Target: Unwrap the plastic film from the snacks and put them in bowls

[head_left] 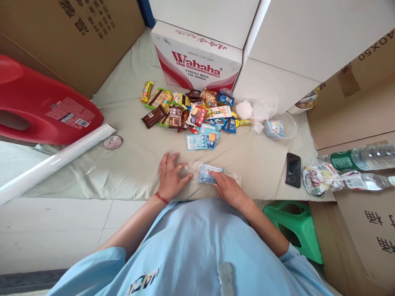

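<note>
In front of my body, a blue snack packet (206,174) lies on the cloth-covered surface inside a clear plastic bag (194,168). My right hand (231,190) has its fingers together and holds the packet's right edge; the fingers' undersides are hidden. At the bag's left end is my left hand (171,173), thumb and fingers apart, touching or very near the crumpled film. Just beyond, light-blue snack packets (196,142) lie at the front of a pile of wrapped snacks (197,114), with brown, red, yellow and dark-blue wrappers.
Behind the pile stands a Wahaba water carton (197,61). A red jug (46,102) and white roll (61,162) lie left. To the right are a clear bowl (288,127), phone (293,169), plastic bottles (370,158) and a green stool (296,226). Cardboard boxes flank both sides.
</note>
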